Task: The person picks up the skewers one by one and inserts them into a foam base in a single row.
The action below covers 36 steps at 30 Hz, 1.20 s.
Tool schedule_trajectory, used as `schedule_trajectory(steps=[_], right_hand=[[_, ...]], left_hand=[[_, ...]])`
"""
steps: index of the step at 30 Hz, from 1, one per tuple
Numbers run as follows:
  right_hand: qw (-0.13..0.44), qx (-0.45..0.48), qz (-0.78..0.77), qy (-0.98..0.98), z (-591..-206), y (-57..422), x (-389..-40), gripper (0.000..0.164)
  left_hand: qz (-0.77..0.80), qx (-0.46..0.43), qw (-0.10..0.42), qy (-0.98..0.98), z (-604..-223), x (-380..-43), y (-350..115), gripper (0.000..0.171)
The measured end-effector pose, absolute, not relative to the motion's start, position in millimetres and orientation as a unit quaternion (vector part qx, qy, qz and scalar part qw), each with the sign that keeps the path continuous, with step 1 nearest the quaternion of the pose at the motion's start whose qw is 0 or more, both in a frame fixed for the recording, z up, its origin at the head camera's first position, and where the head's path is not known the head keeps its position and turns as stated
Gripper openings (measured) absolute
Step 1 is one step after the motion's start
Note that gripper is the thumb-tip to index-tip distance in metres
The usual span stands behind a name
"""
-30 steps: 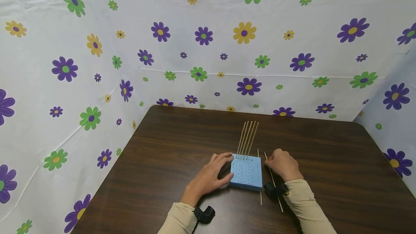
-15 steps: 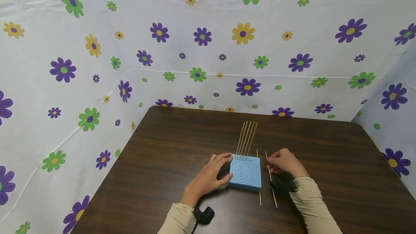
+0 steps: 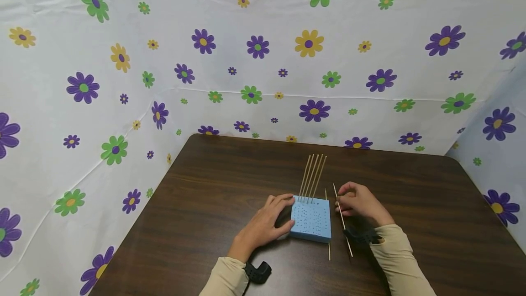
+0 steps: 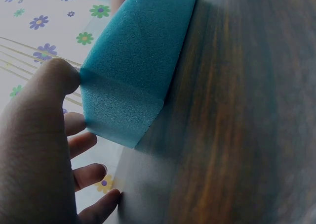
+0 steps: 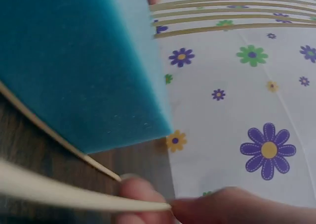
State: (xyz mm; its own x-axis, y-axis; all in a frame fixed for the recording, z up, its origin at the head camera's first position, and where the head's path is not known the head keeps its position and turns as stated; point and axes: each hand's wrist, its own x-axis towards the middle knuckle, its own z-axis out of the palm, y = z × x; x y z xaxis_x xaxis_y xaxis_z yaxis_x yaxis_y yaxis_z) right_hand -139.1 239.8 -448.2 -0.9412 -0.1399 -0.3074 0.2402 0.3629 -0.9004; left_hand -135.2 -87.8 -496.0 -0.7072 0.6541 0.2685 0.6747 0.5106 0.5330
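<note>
A light-blue foam block (image 3: 311, 220) dotted with small holes lies on the table. Several thin wooden skewers (image 3: 304, 178) stand upright in a row along its far edge. At its left side is my left hand (image 3: 265, 220), thumb and index fingertip touching the block, the other fingers spread out, as the left wrist view shows. My right hand (image 3: 361, 202), right of the block, pinches another skewer (image 3: 349, 243) between thumb and fingertips; it slants with its upper tip past the fingers. One more skewer (image 3: 329, 252) lies along the block's right edge, its middle hidden by the block.
The dark wood-grain table (image 3: 230, 172) reaches back to a white flower-print cloth (image 3: 263, 72) that hangs behind and at both sides. Each wrist wears a black camera mount (image 3: 258, 272). The standing skewers rise close behind the block.
The right hand has raised the skewer from the table; its near end has moved away from me and its far tip now stands higher. The left hand and block have stayed put.
</note>
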Motion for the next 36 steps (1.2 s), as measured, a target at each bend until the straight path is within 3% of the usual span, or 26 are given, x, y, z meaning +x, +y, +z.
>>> schedule_trajectory(steps=[3, 12, 19, 36], right_hand=[[0.140, 0.024, -0.575, 0.806, -446, 239, -140, 0.024], [0.062, -0.027, -0.593, 0.803, -442, 240, -144, 0.039], [0.051, -0.051, -0.593, 0.802, -441, 240, -144, 0.046], [-0.037, -0.055, -0.597, 0.800, -433, 228, -139, 0.039]], left_hand=[[-0.312, -0.383, 0.022, -0.869, -496, -136, -88, 0.056], [-0.315, -0.385, 0.021, -0.867, -496, -136, -88, 0.056], [-0.318, -0.381, 0.009, -0.868, -496, -136, -88, 0.057], [-0.312, -0.385, 0.020, -0.868, -497, -136, -88, 0.057]])
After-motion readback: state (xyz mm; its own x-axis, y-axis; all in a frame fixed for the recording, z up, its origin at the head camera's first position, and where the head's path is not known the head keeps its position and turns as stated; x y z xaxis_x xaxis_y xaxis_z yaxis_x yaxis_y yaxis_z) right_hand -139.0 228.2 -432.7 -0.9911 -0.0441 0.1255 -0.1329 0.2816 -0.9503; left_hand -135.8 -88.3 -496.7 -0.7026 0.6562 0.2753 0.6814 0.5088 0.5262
